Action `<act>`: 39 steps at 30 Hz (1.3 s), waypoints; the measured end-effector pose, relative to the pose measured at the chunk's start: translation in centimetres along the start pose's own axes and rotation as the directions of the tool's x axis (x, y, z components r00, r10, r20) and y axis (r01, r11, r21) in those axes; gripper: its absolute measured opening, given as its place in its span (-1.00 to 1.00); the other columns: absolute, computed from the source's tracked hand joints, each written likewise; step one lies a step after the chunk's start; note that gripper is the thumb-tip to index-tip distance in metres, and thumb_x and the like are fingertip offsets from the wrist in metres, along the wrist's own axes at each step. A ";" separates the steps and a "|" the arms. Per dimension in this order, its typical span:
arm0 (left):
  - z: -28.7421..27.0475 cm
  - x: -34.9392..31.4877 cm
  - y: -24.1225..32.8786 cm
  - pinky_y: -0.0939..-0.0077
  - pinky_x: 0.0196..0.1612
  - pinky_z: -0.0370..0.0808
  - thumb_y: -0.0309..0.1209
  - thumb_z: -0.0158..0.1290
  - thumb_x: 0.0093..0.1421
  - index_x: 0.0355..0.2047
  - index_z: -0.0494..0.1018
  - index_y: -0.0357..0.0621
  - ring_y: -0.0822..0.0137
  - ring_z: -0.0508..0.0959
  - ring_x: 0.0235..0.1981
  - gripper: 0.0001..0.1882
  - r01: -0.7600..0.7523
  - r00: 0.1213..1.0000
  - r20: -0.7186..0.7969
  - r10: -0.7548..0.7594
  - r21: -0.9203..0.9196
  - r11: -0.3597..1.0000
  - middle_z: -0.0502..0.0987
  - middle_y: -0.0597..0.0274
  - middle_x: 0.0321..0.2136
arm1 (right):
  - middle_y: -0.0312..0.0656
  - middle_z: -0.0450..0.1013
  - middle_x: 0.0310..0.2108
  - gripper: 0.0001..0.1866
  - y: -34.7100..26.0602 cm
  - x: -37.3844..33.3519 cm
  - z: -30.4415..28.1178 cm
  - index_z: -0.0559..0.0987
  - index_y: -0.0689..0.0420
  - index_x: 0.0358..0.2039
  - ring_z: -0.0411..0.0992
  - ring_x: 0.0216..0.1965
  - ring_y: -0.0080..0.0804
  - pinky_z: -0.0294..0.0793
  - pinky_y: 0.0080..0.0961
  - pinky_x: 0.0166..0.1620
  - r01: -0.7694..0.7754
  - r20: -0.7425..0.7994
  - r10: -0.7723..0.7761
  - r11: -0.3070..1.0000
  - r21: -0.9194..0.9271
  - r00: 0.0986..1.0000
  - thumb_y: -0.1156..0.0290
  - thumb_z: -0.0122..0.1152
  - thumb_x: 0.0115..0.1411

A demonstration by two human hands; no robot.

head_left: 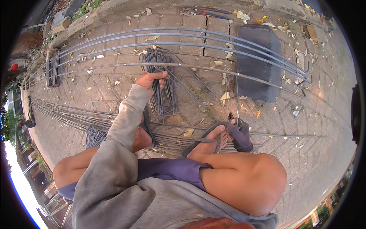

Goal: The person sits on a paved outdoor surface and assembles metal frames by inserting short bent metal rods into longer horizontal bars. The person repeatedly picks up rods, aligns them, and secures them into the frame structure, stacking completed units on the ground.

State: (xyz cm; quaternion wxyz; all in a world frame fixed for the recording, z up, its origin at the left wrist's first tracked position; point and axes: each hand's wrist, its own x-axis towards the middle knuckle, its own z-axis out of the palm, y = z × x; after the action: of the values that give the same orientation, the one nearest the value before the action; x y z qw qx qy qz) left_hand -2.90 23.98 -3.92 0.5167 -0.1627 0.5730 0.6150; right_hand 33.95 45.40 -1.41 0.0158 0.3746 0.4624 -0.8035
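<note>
across the brick paving (301,160), nearest the person of four raised lengths, runs the front bar (206,68), rusty and slightly bowed to the lens. two thin wires (238,97) run between it and the right hand (241,134), which wears a dark glove; its fingers are closed round their lower ends, just beside the right foot (207,148). they look like two sides of one frame, though whether they loop over the bar i cannot tell.

the left hand (154,81), bare, is just below the bar, over the pile (162,103) of bent frames. its fingers are curled, thumb laid toward the forefinger; whether they pinch a wire i cannot tell.

beyond the front bar lie three bars (171,34), greyer, with hooked right ends. all four cross the black slab (259,68) on the right, and reach the bunched frames (56,70) on the left; whether they pass inside those is unclear.

as for progress, my judgement is early: the bars are laid out side by side and frames are gathered at one end, but the long middle stretch has none spaced along it, and the pile lies loose.

further out, a bundle of rods (68,110) runs under the feet, another stack (95,136) of frames sits by it, and a kerb (129,9) edges the far side.
</note>
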 end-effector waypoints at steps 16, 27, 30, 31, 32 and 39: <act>-0.1 1.0 -0.2 0.20 -0.05 0.58 -0.43 0.39 0.08 0.06 0.44 -0.47 0.10 0.66 -0.13 -0.42 -0.111 0.950 -0.216 0.226 0.442 0.890 0.64 -0.15 -0.19 | 0.16 0.57 -0.34 -0.33 -0.5 4.8 8.3 0.61 0.20 -0.16 0.59 -0.26 0.10 0.55 -0.05 -0.20 0.018 -0.073 -0.228 0.376 -0.927 0.971 -0.19 0.43 0.02; 8.7 -3.2 -7.3 0.22 -0.14 0.53 -0.33 0.24 0.18 -0.27 0.54 -0.29 0.13 0.62 -0.29 -0.75 -0.407 0.647 -0.027 0.762 0.833 0.375 0.61 0.03 -0.35 | 0.16 0.61 -0.22 -0.36 1.1 9.6 8.6 0.61 0.23 0.00 0.61 -0.18 0.11 0.58 -0.14 -0.06 -0.009 -0.046 -0.205 0.174 -0.985 0.978 0.01 0.43 0.04; 12.8 -5.7 -10.3 0.42 -0.31 0.53 -0.24 0.21 0.22 -0.20 0.58 -0.33 0.33 0.59 -0.39 -0.66 0.021 0.953 -0.267 0.146 0.537 0.843 0.64 0.19 -0.37 | 0.06 0.62 -0.28 -0.48 -0.8 7.7 6.2 0.61 0.25 -0.02 0.62 -0.29 -0.05 0.59 -0.23 -0.14 0.372 0.066 -0.558 0.455 -0.809 0.827 0.22 0.44 0.06; 13.8 -6.3 -10.8 0.44 -0.22 0.54 -0.27 0.23 0.21 -0.06 0.54 -0.35 0.28 0.62 -0.29 -0.59 0.152 0.980 -0.158 -0.117 0.227 0.962 0.64 0.18 -0.25 | 0.04 0.61 -0.31 -0.53 -1.8 6.6 5.2 0.62 0.25 -0.05 0.60 -0.32 -0.12 0.58 -0.27 -0.17 0.328 0.048 -0.414 0.639 -0.695 0.909 0.27 0.44 0.07; 14.4 -6.8 -11.1 0.42 -0.16 0.54 -0.27 0.23 0.22 0.00 0.51 -0.36 0.27 0.61 -0.23 -0.55 0.122 0.992 -0.009 -0.122 0.124 0.985 0.62 0.16 -0.19 | 0.03 0.60 -0.34 -0.59 -2.8 5.2 4.1 0.63 0.25 -0.09 0.58 -0.35 -0.19 0.57 -0.32 -0.19 0.249 0.057 -0.263 0.791 -0.559 0.963 0.32 0.43 0.07; 16.6 -6.6 -12.4 0.14 0.29 0.42 -0.50 0.04 0.37 0.23 0.32 -0.47 0.13 0.52 0.14 -0.54 0.318 0.863 0.429 -0.267 -0.052 0.947 0.54 -0.04 0.06 | -0.16 0.58 -0.41 -0.82 -1.9 -1.1 2.2 0.67 0.26 -0.29 0.51 -0.38 -0.48 0.49 -0.41 -0.31 0.219 0.085 -0.207 0.814 -0.538 0.975 0.38 0.31 0.23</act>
State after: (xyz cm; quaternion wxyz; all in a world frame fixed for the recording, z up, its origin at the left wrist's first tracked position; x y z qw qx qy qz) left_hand 16.52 33.17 -0.53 0.7033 -0.1440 0.3800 0.5833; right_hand 32.72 44.43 1.27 0.0366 0.2915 0.7101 -0.6398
